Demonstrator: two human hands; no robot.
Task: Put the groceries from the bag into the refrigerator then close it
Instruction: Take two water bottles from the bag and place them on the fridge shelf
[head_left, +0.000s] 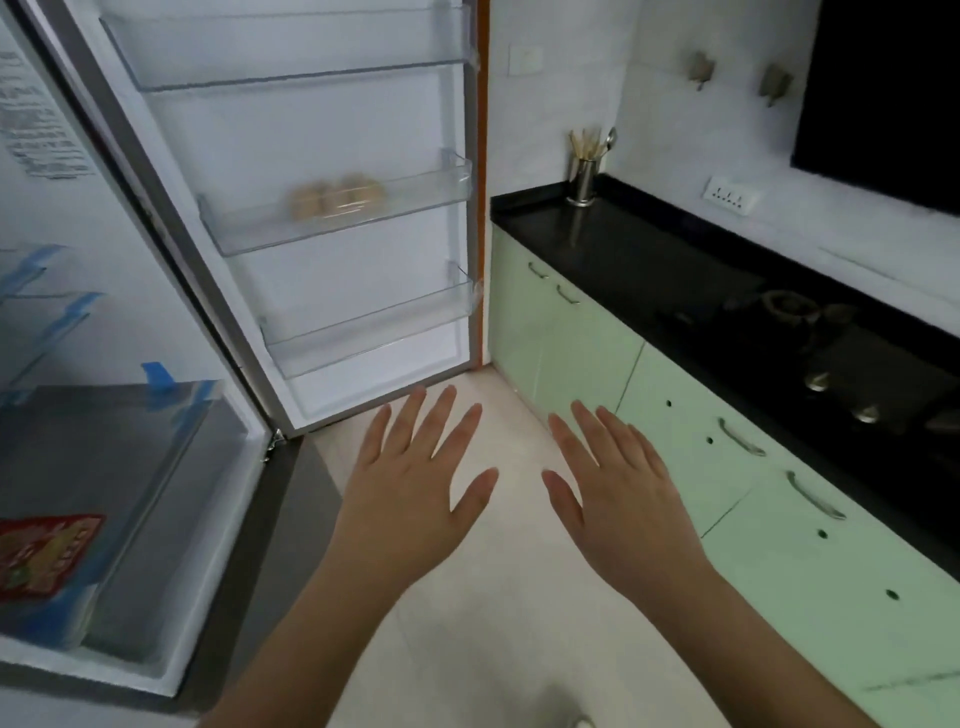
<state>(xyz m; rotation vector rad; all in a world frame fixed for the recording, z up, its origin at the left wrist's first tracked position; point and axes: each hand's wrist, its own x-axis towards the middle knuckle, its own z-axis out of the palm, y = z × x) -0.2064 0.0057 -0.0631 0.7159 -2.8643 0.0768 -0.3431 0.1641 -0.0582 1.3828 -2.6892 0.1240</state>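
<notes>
Head view: kitchen with pale floor (498, 597), black counter (649, 260) along right side over light green cabinets (779, 545), white wall (561, 104) behind. On counter's far end, steel cup of utensils (583, 176); farther right, stove knobs (818, 382) on dark cooktop, blurred. Wall socket (730, 196) above counter.

Refrigerator (104, 467) at left, standing open, door (322, 218) swung wide toward counter. Three clear door racks, one above another; middle rack (337, 218) holding a few pale tan rounded items (337, 197), too blurred to identify. Top and bottom racks showing nothing inside. Inside the body at lower left, red printed packet (47, 551) lying on a blue-edged pack, beside a grey shelf panel with blue tape (161, 379) at its corner. Bag not in view.

Left hand (410, 493) and right hand (618, 504) both held out low over floor, palms down, fingers spread flat, gripping nothing. Hands near each other, thumbs pointing inward, not touching. Left fingertips close to bottom edge of door in the frame; right fingertips overlapping lower cabinet front. Contact with either cannot be told.
</notes>
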